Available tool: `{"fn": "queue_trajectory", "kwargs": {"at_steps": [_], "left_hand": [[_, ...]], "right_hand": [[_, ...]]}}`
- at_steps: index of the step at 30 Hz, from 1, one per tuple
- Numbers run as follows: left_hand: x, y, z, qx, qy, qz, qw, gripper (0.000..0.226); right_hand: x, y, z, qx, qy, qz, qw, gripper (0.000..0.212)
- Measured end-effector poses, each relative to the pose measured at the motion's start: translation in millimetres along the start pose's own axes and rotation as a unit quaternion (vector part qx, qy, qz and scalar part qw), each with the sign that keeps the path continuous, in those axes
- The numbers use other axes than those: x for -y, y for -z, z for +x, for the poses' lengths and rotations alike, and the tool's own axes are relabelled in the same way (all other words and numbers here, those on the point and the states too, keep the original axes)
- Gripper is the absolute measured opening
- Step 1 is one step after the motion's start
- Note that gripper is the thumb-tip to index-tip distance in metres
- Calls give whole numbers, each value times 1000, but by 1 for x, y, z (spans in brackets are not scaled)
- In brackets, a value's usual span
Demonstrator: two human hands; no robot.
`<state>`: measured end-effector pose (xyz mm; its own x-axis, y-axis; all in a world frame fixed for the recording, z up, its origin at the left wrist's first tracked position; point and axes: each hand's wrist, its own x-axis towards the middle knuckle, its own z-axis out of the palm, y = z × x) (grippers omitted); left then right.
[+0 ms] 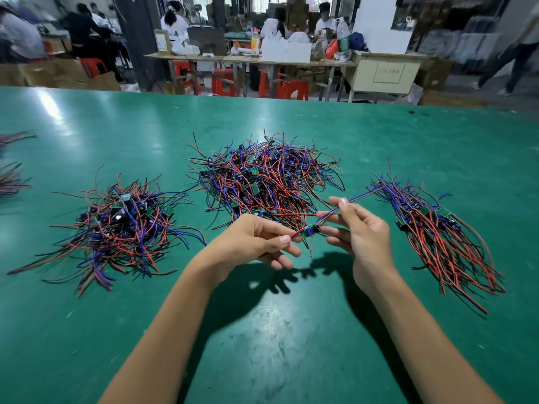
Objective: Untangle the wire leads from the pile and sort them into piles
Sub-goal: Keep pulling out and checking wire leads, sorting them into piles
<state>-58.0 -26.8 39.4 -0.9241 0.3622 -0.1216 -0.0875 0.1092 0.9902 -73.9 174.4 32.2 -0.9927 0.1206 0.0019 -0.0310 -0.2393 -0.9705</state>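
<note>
Left hand (256, 243) pinches the red wires, right hand (360, 228) the blue, of one wire lead (310, 229) held above the worktop (262, 330), before the tangled pile (265, 176); draw ends apart gently; lay parallel on the aligned pile (437, 234).

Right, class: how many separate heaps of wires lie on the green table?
5: a tangled left heap, the big middle heap, a combed-straight right heap, and two cut-off heaps at the left edge. More may lie out of view.
</note>
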Motion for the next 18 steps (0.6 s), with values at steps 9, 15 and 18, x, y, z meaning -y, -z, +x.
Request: {"fn": "queue_trajectory", "kwargs": {"at_steps": [9,15,18], "left_hand": [[2,-5,5,-44,-62,124,989,15],[3,-6,8,-64,-95,149,982,22],[5,-5,10,-66,-103,143,982,21]], "right_hand": [[2,0,0,-44,8,50,998,16],[4,1,2,-60,20,63,996,21],[3,1,2,-63,23,70,995,20]]}}
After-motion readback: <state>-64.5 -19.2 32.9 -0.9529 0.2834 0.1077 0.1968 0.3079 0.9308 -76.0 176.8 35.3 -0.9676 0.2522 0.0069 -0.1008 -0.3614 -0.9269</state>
